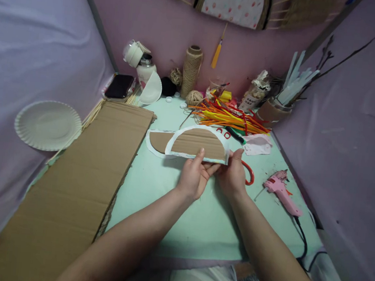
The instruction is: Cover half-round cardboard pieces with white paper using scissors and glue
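Note:
Held up over the table is a cardboard half-circle (198, 143) with a white border folded along its curved and straight edges. My left hand (195, 176) grips its lower edge, thumb on the front face and fingers beneath. At its right corner, my right hand (233, 173) pinches the white edge with the thumb raised. Behind it, partly covered, a second white-edged cardboard half-circle (157, 141) lies on the table. Close to my right hand is a red scissors handle (250, 174); the rest of that tool is hidden.
A large cardboard sheet (83, 166) covers the left side, beside a paper plate (47, 124). On the right lies a pink glue gun (283, 192) with its cord. Pipe cleaners (232, 117), a twine spool (191, 71) and a jar of glue sticks (275, 111) stand behind.

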Action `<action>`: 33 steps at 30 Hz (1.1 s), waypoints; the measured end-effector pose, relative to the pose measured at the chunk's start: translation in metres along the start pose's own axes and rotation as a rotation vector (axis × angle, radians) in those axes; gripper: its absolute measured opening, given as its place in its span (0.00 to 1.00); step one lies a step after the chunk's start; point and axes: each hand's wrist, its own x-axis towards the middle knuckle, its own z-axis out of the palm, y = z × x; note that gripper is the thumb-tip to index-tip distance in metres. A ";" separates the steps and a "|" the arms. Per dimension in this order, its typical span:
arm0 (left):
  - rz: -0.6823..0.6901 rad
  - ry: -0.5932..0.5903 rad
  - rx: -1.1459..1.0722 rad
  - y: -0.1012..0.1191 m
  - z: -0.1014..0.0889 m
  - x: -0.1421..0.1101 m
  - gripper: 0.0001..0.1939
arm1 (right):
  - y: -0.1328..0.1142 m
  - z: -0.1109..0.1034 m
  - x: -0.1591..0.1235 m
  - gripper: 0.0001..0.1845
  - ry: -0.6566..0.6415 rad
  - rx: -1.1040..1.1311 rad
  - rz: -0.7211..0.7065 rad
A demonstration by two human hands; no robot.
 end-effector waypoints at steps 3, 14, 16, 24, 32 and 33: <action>0.023 0.029 -0.021 0.008 -0.002 0.004 0.07 | -0.004 -0.003 0.002 0.31 -0.062 0.101 0.078; 0.063 0.110 -0.055 0.011 -0.001 0.007 0.11 | 0.002 -0.002 -0.004 0.20 -0.055 -0.030 0.027; 0.065 0.109 -0.060 0.010 -0.001 0.008 0.11 | 0.004 -0.004 -0.004 0.20 -0.025 -0.070 0.023; 0.083 0.062 -0.065 0.007 0.000 0.007 0.11 | 0.003 -0.005 -0.004 0.20 -0.019 -0.083 0.031; 0.120 0.042 -0.020 0.005 -0.001 0.005 0.13 | 0.004 -0.007 -0.004 0.17 -0.036 -0.154 -0.004; 0.125 0.042 -0.006 0.005 -0.002 0.005 0.13 | 0.003 -0.008 -0.004 0.17 -0.037 -0.180 -0.010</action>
